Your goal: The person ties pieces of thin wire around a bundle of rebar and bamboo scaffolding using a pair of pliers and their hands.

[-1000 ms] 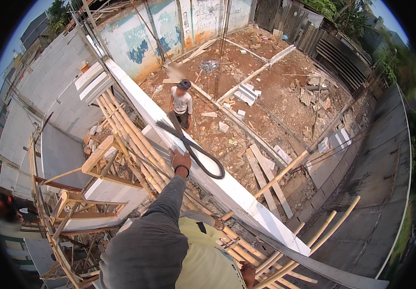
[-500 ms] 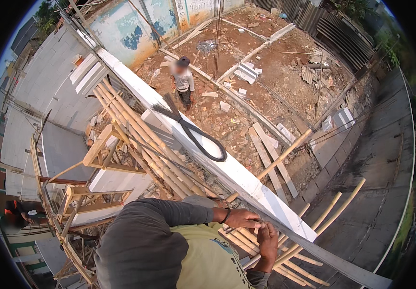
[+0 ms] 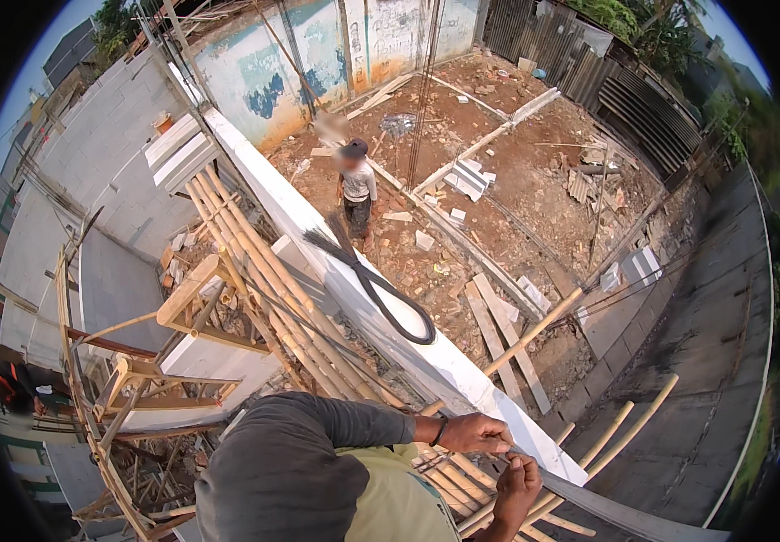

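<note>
The left hand (image 3: pixel 478 434) and the right hand (image 3: pixel 518 483) meet in front of the person's body, their fingertips close together. Thumb and fingers of each are bent inward as if pinching; whether something thin sits between them cannot be told, since the fingers cover the spot. The left hand comes in from the left, with a dark band (image 3: pixel 441 429) at its wrist and a grey sleeve (image 3: pixel 340 417) behind it, while the right hand rises from below.

Just beyond both hands runs the white top of a wall (image 3: pixel 489 388). On it, ahead of the left hand and a little to its left, lies a bundle of black wire (image 3: pixel 413 316), bent into a loop at the nearer end and fanned into loose strands at the farther one. A grey strip (image 3: pixel 625 502) stretches away to the right of the right hand. Bamboo poles (image 3: pixel 449 479) lie below the left hand, and a bamboo bundle (image 3: pixel 259 271) extends ahead and to its left. Farther left of that hand stands a wooden frame (image 3: pixel 190 294). Well beyond the left hand, across the wall, a person in a cap (image 3: pixel 358 185) stands on rubble-strewn ground (image 3: pixel 498 217).
</note>
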`<state>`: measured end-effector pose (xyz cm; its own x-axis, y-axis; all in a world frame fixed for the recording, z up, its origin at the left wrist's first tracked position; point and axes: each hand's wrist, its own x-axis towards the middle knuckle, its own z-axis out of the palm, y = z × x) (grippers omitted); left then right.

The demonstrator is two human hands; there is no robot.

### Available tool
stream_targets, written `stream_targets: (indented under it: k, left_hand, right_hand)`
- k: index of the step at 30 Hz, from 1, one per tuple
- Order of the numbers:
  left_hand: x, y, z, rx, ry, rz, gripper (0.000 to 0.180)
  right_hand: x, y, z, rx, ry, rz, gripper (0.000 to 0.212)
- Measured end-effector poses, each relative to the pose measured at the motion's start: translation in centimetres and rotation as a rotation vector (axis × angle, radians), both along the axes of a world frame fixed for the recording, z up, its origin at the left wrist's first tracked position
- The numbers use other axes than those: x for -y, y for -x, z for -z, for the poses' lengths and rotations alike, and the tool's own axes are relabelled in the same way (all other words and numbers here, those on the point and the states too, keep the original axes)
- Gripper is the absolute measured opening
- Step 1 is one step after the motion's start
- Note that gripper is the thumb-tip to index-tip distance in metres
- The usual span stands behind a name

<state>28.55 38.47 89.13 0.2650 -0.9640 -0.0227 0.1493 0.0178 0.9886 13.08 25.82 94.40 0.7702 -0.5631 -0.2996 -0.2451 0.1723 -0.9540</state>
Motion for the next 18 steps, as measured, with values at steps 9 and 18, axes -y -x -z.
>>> stream_targets:
  k: [9,18]
  left_hand:
    - [-6.0,-13.3,-7.4,0.633,0.077,-1.164,0.053]
    - [-23.7,-26.9,-23.1,0.697,0.770,-1.913,0.047]
  right_hand:
    - [-1.0,0.3,-1.0,-0.071,0.036,-0.066,0.015]
    - [-1.5,1.9,1.2,-0.191,0.050,-0.164,0.016]
